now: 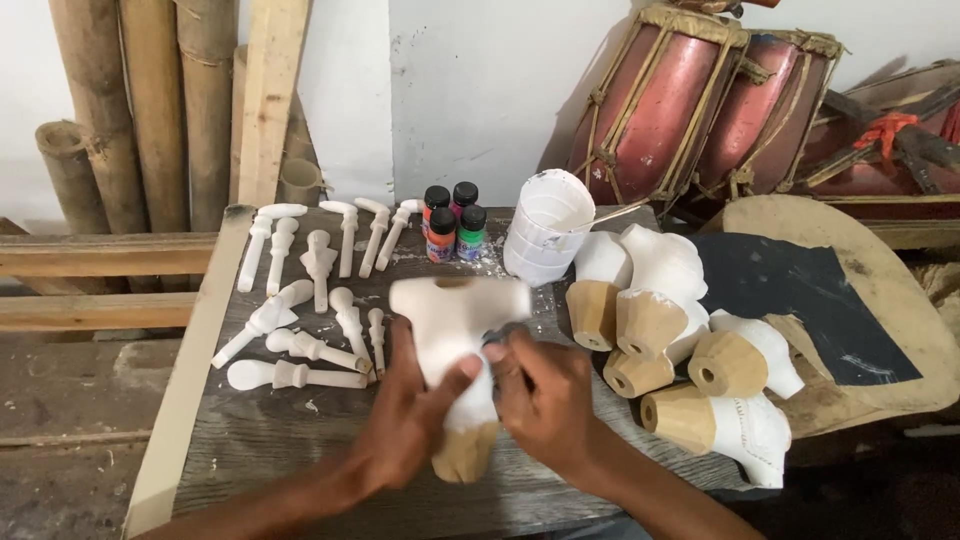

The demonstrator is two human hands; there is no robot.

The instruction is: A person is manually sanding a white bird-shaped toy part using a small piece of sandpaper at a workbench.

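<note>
Both hands gripped a white-painted wooden figure (455, 350) (its base still bare wood) above the bench (260, 450). The left hand (405, 425) wrapped its fingers round the body; the right hand (545, 395) pinched its side. Just left of the figure lay small white pegs (300, 345); behind it stood paint bottles (453, 222).

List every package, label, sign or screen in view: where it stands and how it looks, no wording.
Paint bottles: four small ones clustered at the table's back edge, black caps, labels in orange, pink and green.
White tub: right of the bottles, tilted, cylindrical, smeared with white paint, a stick poking out of it.
No signs or screens show.
</note>
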